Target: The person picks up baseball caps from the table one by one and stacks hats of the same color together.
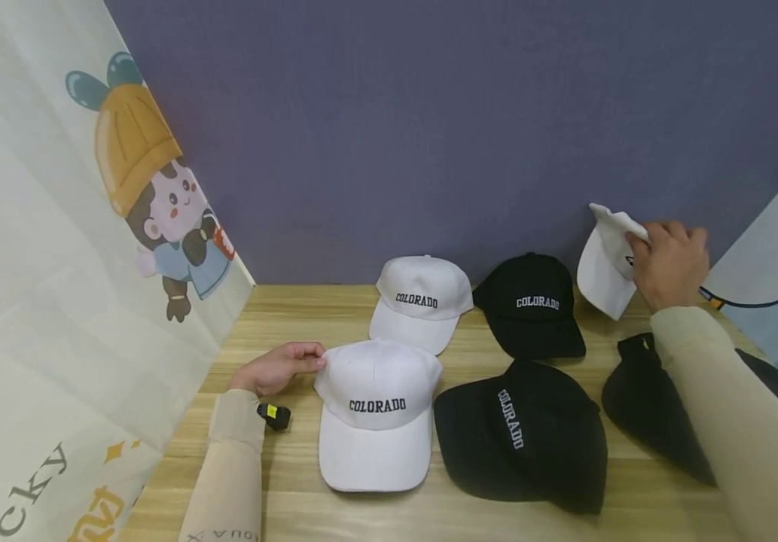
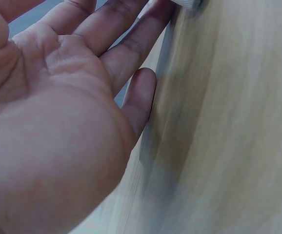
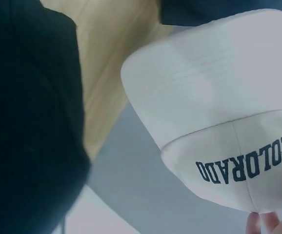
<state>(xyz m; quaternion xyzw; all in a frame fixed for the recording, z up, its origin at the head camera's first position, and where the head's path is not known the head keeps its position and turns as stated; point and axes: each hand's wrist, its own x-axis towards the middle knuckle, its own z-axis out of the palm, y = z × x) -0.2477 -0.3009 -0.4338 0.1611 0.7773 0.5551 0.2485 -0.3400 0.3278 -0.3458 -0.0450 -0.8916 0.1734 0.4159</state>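
At the back right in the head view, my right hand (image 1: 675,263) grips a white cap (image 1: 608,260) by its crown and holds it tilted against the dark wall. The right wrist view shows this cap's brim and COLORADO lettering (image 3: 243,165), with fingertips (image 3: 253,223) at the top of its crown. My left hand (image 1: 280,369) is at the left edge of the front white cap (image 1: 375,459), its thumb and forefinger pinching there. That cap sits brim toward me. In the left wrist view the other fingers (image 2: 131,48) stretch out loosely beside the wooden tabletop.
Another white cap (image 1: 422,290) and a black cap (image 1: 531,301) stand along the back. A black cap (image 1: 538,444) lies sideways at front; one more (image 1: 653,406) is partly under my right forearm. The wooden table (image 1: 287,497) meets a dark wall (image 1: 429,135) and a printed left panel (image 1: 36,263).
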